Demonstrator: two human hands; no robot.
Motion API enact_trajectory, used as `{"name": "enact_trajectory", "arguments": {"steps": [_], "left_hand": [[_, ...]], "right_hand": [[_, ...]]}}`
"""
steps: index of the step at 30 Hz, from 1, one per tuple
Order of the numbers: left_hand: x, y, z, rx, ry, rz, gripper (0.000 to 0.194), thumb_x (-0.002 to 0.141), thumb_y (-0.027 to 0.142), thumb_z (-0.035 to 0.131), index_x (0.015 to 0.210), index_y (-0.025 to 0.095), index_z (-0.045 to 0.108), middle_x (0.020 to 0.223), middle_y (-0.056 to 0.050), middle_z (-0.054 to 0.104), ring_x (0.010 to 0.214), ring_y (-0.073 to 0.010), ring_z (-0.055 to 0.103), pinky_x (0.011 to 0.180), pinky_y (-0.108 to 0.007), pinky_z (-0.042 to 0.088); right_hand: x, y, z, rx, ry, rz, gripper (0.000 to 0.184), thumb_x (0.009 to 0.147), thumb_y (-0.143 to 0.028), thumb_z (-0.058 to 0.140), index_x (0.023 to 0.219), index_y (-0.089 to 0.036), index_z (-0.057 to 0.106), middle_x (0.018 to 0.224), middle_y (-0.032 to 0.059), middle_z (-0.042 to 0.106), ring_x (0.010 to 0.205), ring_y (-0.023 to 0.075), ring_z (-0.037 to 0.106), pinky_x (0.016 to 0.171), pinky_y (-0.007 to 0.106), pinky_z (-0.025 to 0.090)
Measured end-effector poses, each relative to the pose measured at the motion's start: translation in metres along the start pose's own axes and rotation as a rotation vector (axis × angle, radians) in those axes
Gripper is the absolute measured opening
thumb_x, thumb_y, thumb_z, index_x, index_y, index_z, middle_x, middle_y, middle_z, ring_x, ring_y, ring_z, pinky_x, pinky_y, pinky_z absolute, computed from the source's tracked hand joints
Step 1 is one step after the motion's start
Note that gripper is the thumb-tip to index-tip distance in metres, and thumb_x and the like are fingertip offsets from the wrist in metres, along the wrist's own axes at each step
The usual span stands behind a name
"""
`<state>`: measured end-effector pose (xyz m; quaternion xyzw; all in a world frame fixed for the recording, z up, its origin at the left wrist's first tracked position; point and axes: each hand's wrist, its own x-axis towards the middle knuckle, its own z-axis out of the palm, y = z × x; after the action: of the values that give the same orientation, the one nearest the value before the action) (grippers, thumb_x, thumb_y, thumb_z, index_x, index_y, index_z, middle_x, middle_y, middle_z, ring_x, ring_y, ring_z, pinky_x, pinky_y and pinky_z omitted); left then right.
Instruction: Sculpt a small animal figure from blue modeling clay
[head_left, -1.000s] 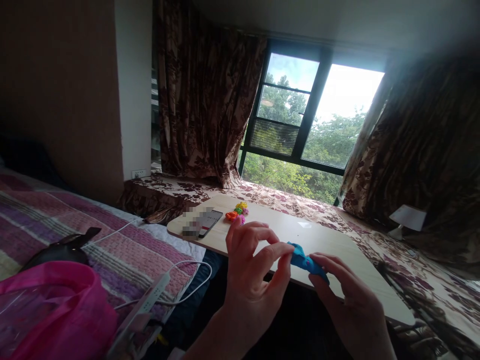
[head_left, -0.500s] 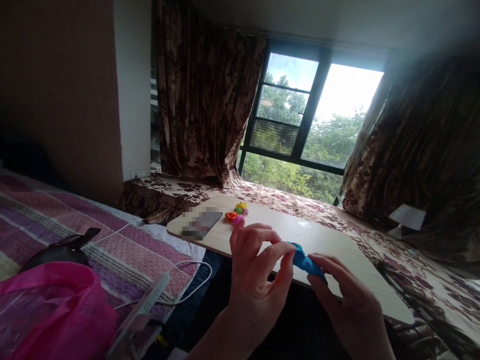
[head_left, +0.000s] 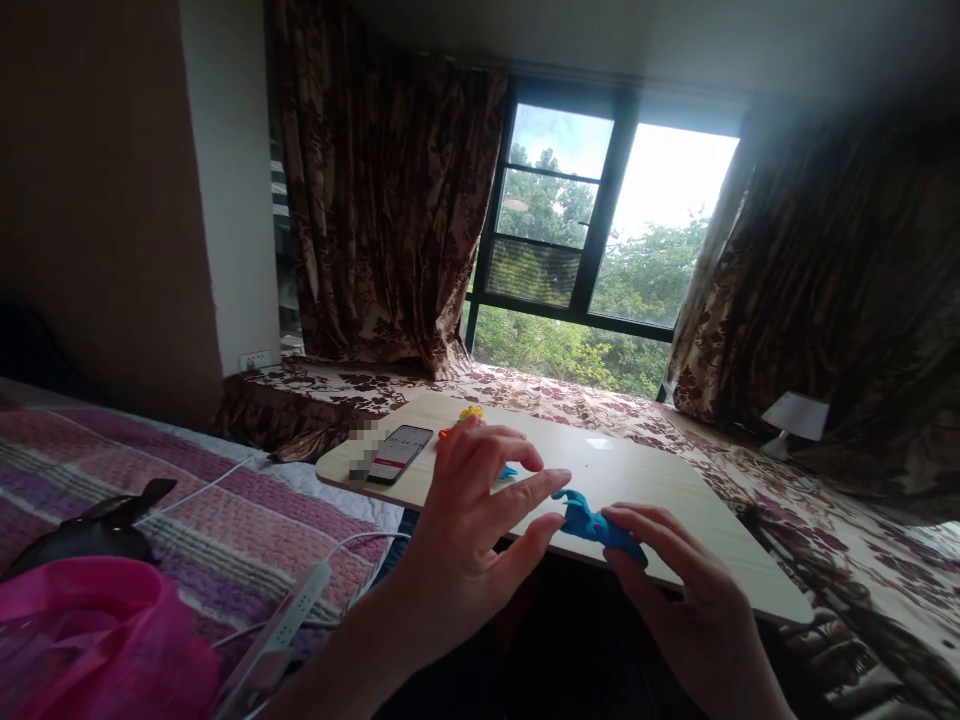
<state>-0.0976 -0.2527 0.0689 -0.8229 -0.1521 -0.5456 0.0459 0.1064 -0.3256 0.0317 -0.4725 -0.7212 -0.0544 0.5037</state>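
My right hand [head_left: 686, 585] pinches one end of a blue, clay-like figure [head_left: 585, 522] between thumb and fingers. The figure has a thin curled tip at its left end and a small pink spot on its side. Just left of that tip is my left hand [head_left: 480, 505], its thumb and index finger apart with nothing between them. Behind the left hand a small blue piece [head_left: 509, 472] shows on the table. Yellow pieces [head_left: 471, 412] and orange ones are partly covered by the left fingers.
The pale table [head_left: 660, 480] carries a phone [head_left: 401, 453] at its left. To the left are a bed [head_left: 225, 500], a power strip [head_left: 296, 605] with white cables, a pink bag [head_left: 105, 640] and a black bag [head_left: 82, 535]. A white lamp [head_left: 796, 415] stands on the window ledge.
My left thumb and index finger have come apart and off the blue figure's left end, and the hand has shifted left. The right hand keeps its hold. The view has turned slightly right.
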Motion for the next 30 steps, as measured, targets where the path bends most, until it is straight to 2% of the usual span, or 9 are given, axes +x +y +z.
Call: {"name": "enact_trajectory", "arguments": {"steps": [4,6,8,10,12,14,16,21,30], "left_hand": [[0.016,-0.001,-0.016,0.093,-0.144,0.090,0.030,0.079,0.013,0.059,0.104,0.029,0.064,0.097,-0.002,0.063,0.107,-0.0205,0.052,0.107,-0.051,0.022],[0.016,0.000,-0.017,0.089,-0.120,0.041,0.025,0.078,0.014,0.059,0.097,0.028,0.067,0.090,-0.001,0.063,0.100,-0.0196,0.055,0.106,-0.050,0.023],[0.011,0.001,-0.013,0.013,-0.025,-0.105,0.016,0.077,0.017,0.061,0.088,0.026,0.067,0.085,-0.001,0.062,0.093,-0.0190,0.056,0.102,-0.045,0.030],[0.002,0.003,-0.005,-0.140,0.060,-0.326,0.007,0.078,0.021,0.061,0.082,0.024,0.066,0.085,-0.001,0.062,0.091,-0.0189,0.056,0.095,-0.039,0.037],[-0.007,0.006,0.007,-0.362,0.084,-0.575,0.008,0.081,0.027,0.058,0.083,0.023,0.065,0.086,-0.001,0.063,0.091,-0.0189,0.056,0.089,-0.034,0.039],[-0.013,0.009,0.021,-0.619,0.035,-0.813,0.016,0.084,0.033,0.053,0.086,0.022,0.065,0.081,-0.001,0.064,0.085,-0.0184,0.057,0.081,-0.030,0.041],[-0.016,0.012,0.033,-0.797,0.041,-0.916,0.022,0.085,0.037,0.051,0.080,0.021,0.065,0.077,0.000,0.063,0.081,-0.0177,0.056,0.076,-0.028,0.040],[-0.014,0.013,0.044,-0.906,0.076,-0.959,0.022,0.083,0.038,0.054,0.076,0.019,0.064,0.069,0.002,0.056,0.072,-0.0136,0.049,0.071,-0.025,0.037],[-0.015,0.020,0.045,-0.988,0.093,-1.027,0.014,0.076,0.032,0.065,0.081,0.019,0.066,0.077,0.001,0.064,0.078,-0.0131,0.053,0.077,-0.024,0.039]], "right_hand": [[0.005,-0.003,-0.004,-0.044,-0.028,-0.056,0.035,0.083,-0.011,0.058,0.114,-0.027,0.058,0.107,0.0049,0.062,0.098,0.0201,0.058,0.082,0.033,0.050],[0.007,-0.003,-0.004,-0.079,-0.011,-0.074,0.036,0.083,-0.010,0.058,0.115,-0.026,0.058,0.107,0.0058,0.062,0.098,0.0210,0.057,0.081,0.034,0.050],[0.008,-0.003,-0.004,-0.123,0.033,-0.086,0.036,0.082,-0.010,0.058,0.115,-0.026,0.059,0.107,0.0063,0.062,0.098,0.0219,0.057,0.081,0.036,0.050],[0.008,-0.003,-0.002,-0.160,0.098,-0.098,0.036,0.081,-0.010,0.058,0.114,-0.025,0.059,0.107,0.0066,0.062,0.099,0.0226,0.057,0.083,0.037,0.049],[0.008,-0.003,0.001,-0.183,0.152,-0.117,0.036,0.080,-0.009,0.059,0.113,-0.025,0.059,0.107,0.0069,0.061,0.100,0.0229,0.056,0.084,0.038,0.048],[0.007,-0.003,0.003,-0.198,0.178,-0.135,0.037,0.079,-0.007,0.060,0.112,-0.024,0.059,0.108,0.0071,0.060,0.101,0.0230,0.055,0.085,0.039,0.048],[0.006,-0.002,0.005,-0.215,0.194,-0.151,0.038,0.079,-0.005,0.060,0.112,-0.024,0.059,0.109,0.0072,0.060,0.102,0.0231,0.054,0.086,0.040,0.047],[0.005,0.000,0.008,-0.250,0.168,-0.162,0.040,0.078,-0.005,0.060,0.114,-0.024,0.058,0.110,0.0070,0.059,0.102,0.0230,0.053,0.086,0.040,0.047],[0.004,0.003,0.007,-0.248,0.128,-0.150,0.039,0.079,-0.005,0.059,0.113,-0.023,0.058,0.110,0.0069,0.059,0.102,0.0221,0.052,0.086,0.039,0.047]]}}
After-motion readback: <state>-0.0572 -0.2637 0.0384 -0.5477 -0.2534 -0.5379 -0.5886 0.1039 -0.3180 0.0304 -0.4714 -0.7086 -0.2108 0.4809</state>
